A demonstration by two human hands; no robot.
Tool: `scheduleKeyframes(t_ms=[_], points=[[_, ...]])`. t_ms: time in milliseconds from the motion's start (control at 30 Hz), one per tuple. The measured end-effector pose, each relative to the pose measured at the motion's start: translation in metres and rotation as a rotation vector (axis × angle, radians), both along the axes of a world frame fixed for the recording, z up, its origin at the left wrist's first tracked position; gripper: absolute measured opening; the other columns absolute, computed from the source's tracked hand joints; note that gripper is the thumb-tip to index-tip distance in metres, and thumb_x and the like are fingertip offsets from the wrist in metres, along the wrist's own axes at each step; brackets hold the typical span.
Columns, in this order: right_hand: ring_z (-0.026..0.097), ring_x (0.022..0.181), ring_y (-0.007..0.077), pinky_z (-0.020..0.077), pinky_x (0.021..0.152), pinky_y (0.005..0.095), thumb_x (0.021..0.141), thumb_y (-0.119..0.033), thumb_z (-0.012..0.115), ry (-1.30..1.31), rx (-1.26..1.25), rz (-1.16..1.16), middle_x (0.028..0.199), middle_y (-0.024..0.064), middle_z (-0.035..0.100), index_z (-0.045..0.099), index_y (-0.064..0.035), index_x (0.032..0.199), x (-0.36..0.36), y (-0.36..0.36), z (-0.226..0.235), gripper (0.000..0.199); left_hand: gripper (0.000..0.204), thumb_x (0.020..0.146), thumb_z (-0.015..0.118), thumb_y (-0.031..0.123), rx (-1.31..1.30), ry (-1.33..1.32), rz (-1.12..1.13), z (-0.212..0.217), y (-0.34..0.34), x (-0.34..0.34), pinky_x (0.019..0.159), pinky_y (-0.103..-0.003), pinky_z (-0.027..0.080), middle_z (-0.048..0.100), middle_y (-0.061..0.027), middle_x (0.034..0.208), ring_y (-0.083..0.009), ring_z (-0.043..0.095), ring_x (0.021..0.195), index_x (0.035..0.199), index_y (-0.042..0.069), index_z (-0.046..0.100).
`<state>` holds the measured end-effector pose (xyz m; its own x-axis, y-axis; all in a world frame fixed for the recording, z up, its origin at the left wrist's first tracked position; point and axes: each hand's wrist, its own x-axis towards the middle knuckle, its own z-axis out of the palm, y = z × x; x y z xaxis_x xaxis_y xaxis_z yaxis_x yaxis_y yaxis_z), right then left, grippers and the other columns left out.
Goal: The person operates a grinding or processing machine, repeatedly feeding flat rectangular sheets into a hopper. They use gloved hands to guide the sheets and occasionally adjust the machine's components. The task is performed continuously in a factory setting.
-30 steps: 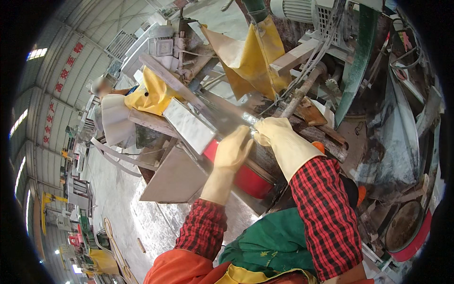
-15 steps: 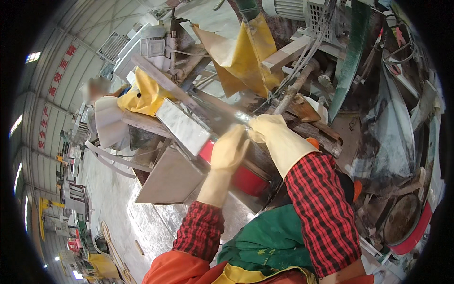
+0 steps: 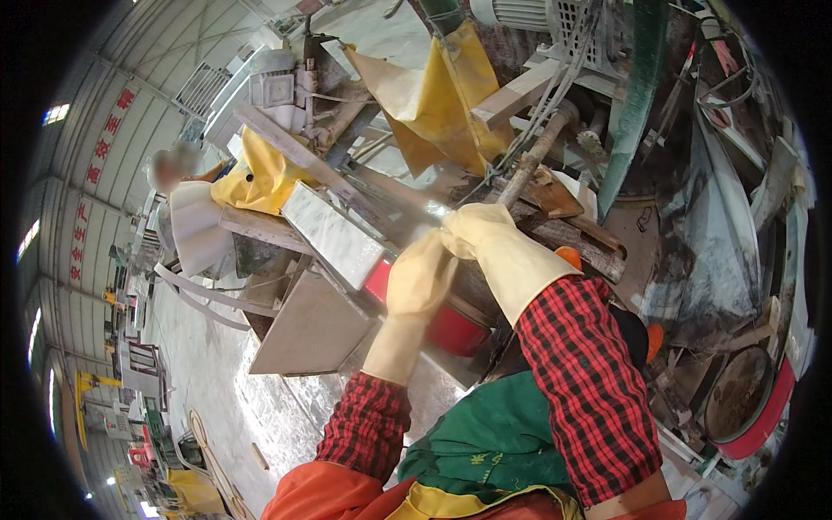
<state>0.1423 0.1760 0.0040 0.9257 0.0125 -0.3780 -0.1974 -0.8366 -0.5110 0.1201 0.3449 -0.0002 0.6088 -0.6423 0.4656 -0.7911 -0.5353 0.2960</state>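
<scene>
Two gloved hands [image 3: 421, 276] [image 3: 482, 232] curl together, grip unclear, a shiny piece [image 3: 436, 210] just beyond them.

A small, bright silver-grey piece [image 3: 436, 209] shows just past the tips of the right fingers [image 3: 459, 232], on the side away from the body. Its visible part is short, with a shiny, glinting surface, and it slants from its far left end down toward those fingers. The near end goes out of sight beside them, so its full length and shape cannot be told. The left fingers [image 3: 436, 250] are close together just below and nearer the body. A pale blur beside their tips softens the outline; whether either set grips the piece is hidden.
</scene>
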Motion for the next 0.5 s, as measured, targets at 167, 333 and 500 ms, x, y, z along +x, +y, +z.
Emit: scheduleKeyframes(t_ms=[167,333,500], points=[[0.071,0.108,0.0282,0.0577,0.087,0.0417,0.091,-0.02,0.058,-0.087,-0.159,0.048,0.115,0.0097,0.074,0.077,-0.0126,0.113,-0.023,0.006,0.044,0.03,0.029,0.085,0.072,0.015,0.021,0.007,0.005,-0.002,0.003,-0.001,0.084,-0.046,0.053,0.067,-0.0171,0.105,-0.039,0.065,0.096,0.111,0.006,0.063],[0.071,0.108,0.0285,0.0578,0.086,0.0414,0.092,-0.02,0.057,-0.03,-0.108,0.023,0.115,0.0105,0.075,0.077,-0.0123,0.112,-0.022,0.005,0.044,0.029,0.029,0.084,0.072,0.015,-0.003,-0.043,0.018,-0.002,-0.001,-0.007,0.085,-0.046,0.053,0.067,-0.0167,0.104,-0.0386,0.065,0.096,0.11,0.006,0.063],[0.072,0.105,0.03,0.0578,0.086,0.0415,0.091,-0.02,0.059,-0.021,-0.052,0.007,0.113,0.012,0.075,0.078,-0.0111,0.11,-0.015,0.007,0.03,0.028,0.036,0.084,0.071,0.017,0.058,0.033,0.024,0.0,-0.001,-0.011,0.09,-0.045,0.052,0.067,-0.0175,0.11,-0.0386,0.064,0.102,0.117,0.005,0.062]])
